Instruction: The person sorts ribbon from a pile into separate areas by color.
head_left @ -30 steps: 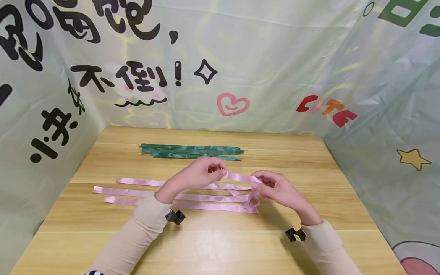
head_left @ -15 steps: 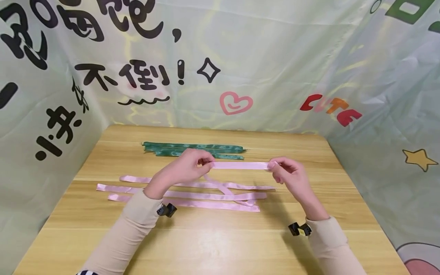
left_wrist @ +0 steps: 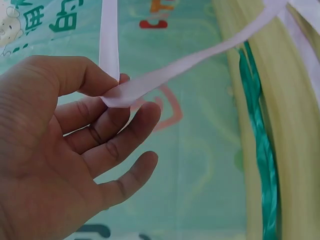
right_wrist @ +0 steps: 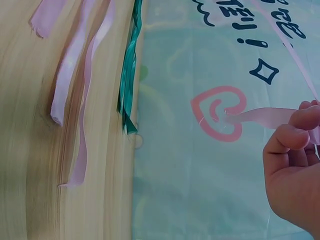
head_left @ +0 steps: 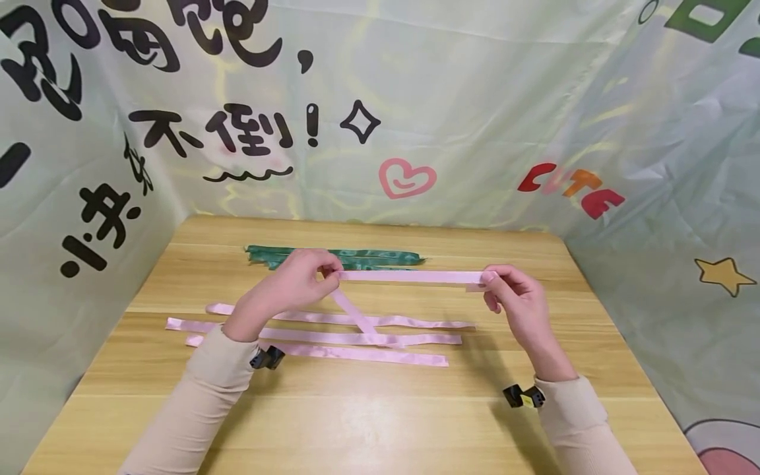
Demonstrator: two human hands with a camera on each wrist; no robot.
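Observation:
A pink satin ribbon (head_left: 412,277) is stretched level above the table between both hands. My left hand (head_left: 299,277) pinches it between thumb and forefinger, and the rest of its length slants down from there to the table. In the left wrist view the ribbon (left_wrist: 175,72) bends at the thumb tip, while the other fingers are loosely bent. My right hand (head_left: 519,303) pinches the ribbon near its other end; a short tail (right_wrist: 265,116) sticks out past those fingers in the right wrist view. Below lie several pink ribbons (head_left: 368,355), roughly parallel.
Several green ribbons (head_left: 380,254) lie in a bundle toward the back of the wooden table (head_left: 380,415). Behind the table hangs a printed cloth (head_left: 475,99), which also rises along both sides. Small black cameras sit on both wrists.
My hands have lifted the ribbon and moved apart, left hand leftward and right hand rightward. The span between them has grown longer and straight, and the loose loops on the table have been pulled out.

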